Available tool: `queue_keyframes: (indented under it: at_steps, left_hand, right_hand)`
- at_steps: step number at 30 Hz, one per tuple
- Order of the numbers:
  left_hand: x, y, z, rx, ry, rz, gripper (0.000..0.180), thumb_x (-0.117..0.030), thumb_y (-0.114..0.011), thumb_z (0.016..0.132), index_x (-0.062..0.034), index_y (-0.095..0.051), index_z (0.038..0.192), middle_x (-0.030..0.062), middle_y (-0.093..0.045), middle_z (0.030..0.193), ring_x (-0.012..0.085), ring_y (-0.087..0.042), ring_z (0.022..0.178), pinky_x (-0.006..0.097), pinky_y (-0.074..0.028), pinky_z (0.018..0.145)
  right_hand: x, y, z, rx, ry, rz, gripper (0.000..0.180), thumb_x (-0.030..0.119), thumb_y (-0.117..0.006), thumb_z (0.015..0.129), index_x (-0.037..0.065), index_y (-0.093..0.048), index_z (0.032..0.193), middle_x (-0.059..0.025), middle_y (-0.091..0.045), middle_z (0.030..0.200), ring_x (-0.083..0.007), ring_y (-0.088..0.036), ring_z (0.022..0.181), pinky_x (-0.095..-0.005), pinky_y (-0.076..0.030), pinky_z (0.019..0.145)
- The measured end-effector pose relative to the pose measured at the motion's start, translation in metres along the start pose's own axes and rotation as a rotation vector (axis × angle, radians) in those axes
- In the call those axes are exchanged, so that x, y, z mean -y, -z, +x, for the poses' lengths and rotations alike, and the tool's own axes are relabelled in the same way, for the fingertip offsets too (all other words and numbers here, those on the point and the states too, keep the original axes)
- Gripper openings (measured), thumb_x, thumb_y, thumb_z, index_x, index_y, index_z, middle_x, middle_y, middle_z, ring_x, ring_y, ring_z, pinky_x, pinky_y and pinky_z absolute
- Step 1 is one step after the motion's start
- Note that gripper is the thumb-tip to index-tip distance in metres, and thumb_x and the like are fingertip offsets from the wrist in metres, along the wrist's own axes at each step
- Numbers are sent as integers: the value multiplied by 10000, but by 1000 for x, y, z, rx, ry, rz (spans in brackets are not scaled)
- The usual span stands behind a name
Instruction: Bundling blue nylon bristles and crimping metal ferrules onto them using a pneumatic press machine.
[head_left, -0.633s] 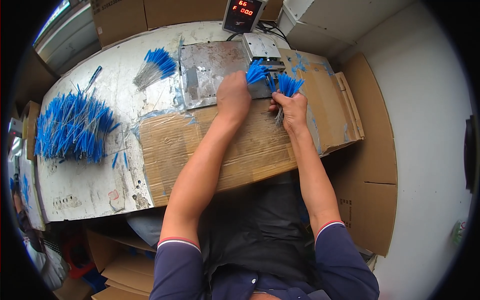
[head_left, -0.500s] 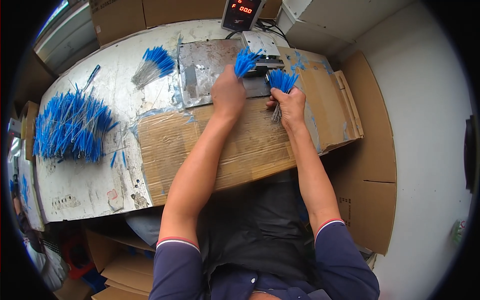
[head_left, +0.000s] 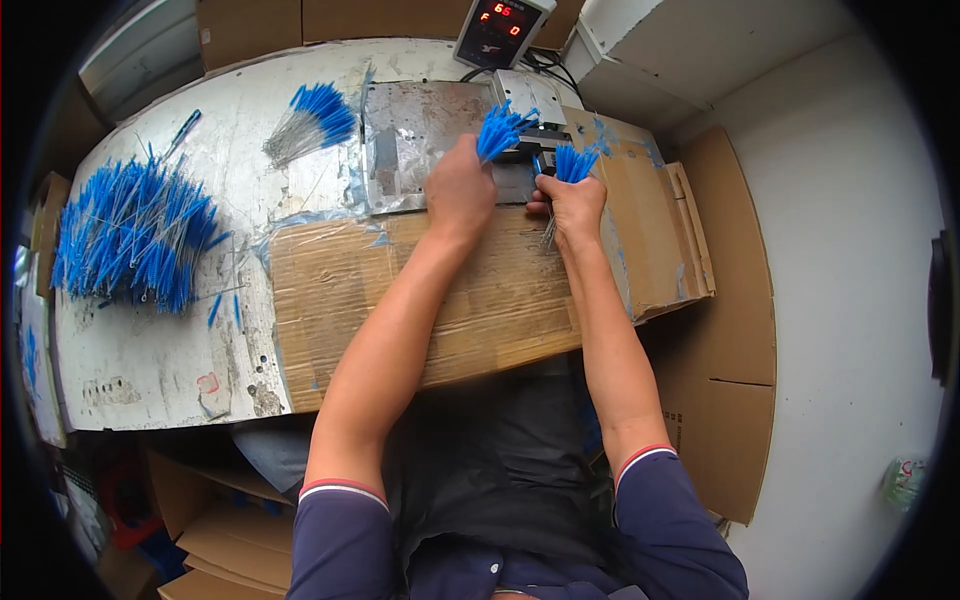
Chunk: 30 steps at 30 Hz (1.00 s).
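Observation:
My left hand [head_left: 460, 195] is closed around a bundle of thin blue brushes [head_left: 503, 132], likely wire-stemmed, their blue ends sticking up past the fist. Close by on the right, my right hand [head_left: 574, 208] grips a second bundle of blue brushes [head_left: 574, 162], with thin wire ends hanging below the fingers. Thumb and fingers of this hand are just in front of a small metal machine [head_left: 528, 95] with a dark slotted front. What the right fingertips do at the slot is partly hidden.
A large heap of blue brushes [head_left: 135, 235] lies on the white worktable [head_left: 150, 355] at left. A smaller fanned bunch [head_left: 318, 120] lies farther back. A metal plate [head_left: 405, 120] and cardboard [head_left: 420, 300] cover the table before me. A red-digit display box [head_left: 503, 32] stands behind the machine.
The red digits on the display differ from before. The whole view has shifted slightly. Both hands keep their bundles in nearly the same place by the machine.

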<state>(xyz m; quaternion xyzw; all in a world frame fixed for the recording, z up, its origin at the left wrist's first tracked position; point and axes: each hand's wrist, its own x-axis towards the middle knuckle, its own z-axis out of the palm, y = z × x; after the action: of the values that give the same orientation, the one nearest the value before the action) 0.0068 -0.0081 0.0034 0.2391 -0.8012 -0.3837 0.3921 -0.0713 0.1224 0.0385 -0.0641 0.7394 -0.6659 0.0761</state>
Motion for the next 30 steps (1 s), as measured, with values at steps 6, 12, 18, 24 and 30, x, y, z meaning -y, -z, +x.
queue_keyframes:
  at_steps: [6,12,18,24,30]
  left_hand:
    - [-4,-1,2,-53,15,7,211,-35,-642,820,-38,-602,1027,193,-686,920,405,-659,898,515,-499,754]
    - [-3,-2,5,-285,-224,-16,216,-52,-674,843,-39,-602,1046,197,-674,929,406,-639,940,507,-484,823]
    - [-5,1,-2,-17,-138,112,138,-3,-596,803,-38,-588,936,159,-662,873,375,-621,865,483,-463,801]
    - [-4,-1,-1,-16,-156,80,110,-8,-593,799,-37,-584,906,169,-657,840,384,-619,826,508,-473,746]
    - [-3,1,-1,45,-145,105,236,-14,-646,796,-40,-637,1030,186,-678,890,392,-647,875,506,-500,775]
  right_hand:
    - [-1,-4,2,-44,-22,36,125,-91,-722,780,-59,-636,864,-100,-662,731,-183,-646,537,-311,-591,438]
    - [-2,-8,2,-52,-31,129,110,-65,-699,817,-46,-635,904,-113,-672,759,-184,-656,543,-315,-592,436]
    - [-4,3,-3,22,-66,348,108,-11,-731,841,-27,-659,921,-106,-689,809,-211,-689,624,-334,-627,514]
    - [-6,14,-10,10,-82,402,125,-9,-751,844,-35,-668,933,-103,-690,816,-226,-695,648,-358,-639,551]
    - [-10,21,-10,57,-117,292,145,-37,-743,828,-6,-644,929,-110,-688,800,-201,-692,630,-335,-630,512]
